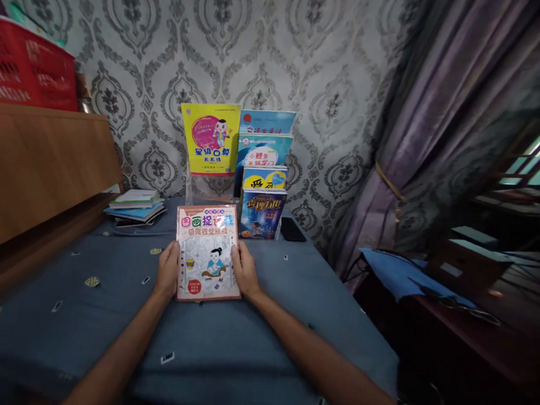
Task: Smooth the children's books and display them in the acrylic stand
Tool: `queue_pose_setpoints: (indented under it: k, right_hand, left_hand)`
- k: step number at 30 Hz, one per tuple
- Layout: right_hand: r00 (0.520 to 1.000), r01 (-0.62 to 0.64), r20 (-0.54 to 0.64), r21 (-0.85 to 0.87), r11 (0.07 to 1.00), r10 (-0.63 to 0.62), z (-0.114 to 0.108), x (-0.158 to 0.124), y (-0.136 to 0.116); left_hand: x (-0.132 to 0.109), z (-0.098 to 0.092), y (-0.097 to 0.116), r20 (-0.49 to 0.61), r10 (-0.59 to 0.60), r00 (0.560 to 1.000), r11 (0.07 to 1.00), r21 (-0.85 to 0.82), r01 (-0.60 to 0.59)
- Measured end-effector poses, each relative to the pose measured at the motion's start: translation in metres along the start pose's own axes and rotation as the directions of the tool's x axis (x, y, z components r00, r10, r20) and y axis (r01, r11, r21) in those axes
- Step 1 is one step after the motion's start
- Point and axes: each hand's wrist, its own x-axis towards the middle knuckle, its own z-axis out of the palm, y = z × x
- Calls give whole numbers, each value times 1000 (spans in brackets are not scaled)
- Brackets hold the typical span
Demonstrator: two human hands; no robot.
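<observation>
A picture book with an orange-red border and a cartoon figure on its cover is held upright between my two hands. My left hand grips its left edge, fingers behind it. On the opposite edge my right hand is closed around the side, thumb toward the cover. Just behind it stands a clear display stand. A yellow book rests in the stand's upper left. To the right, several books rise in tiers, with a dark blue book at the front and a light blue book higher up.
A stack of books lies at the back left of the blue cloth. A black phone-like slab is right of the stand. A red basket sits on a wooden headboard. Curtains hang at right beside a cluttered table.
</observation>
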Motion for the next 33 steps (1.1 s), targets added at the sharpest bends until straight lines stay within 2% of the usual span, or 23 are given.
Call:
queue_pose_setpoints:
  k: [7,20,28,33]
  right_hand:
    - [1000,9,17,2,1000,-9,2,0,2]
    - [1000,-5,22,21,1000,5,9,2,9]
    - [999,-51,20,50,997,50,8,1,11]
    - [992,-122,50,130,984,116,8,3,11]
  left_hand:
    - [2,-2,-1,-31,19,999,1000,0,-19]
    - [2,0,0,-91,-32,995,999,20,34]
    - [6,6,-5,-83,-118,990,992,-53,114]
    - [3,7,-1,-64,-117,991,991,-66,112]
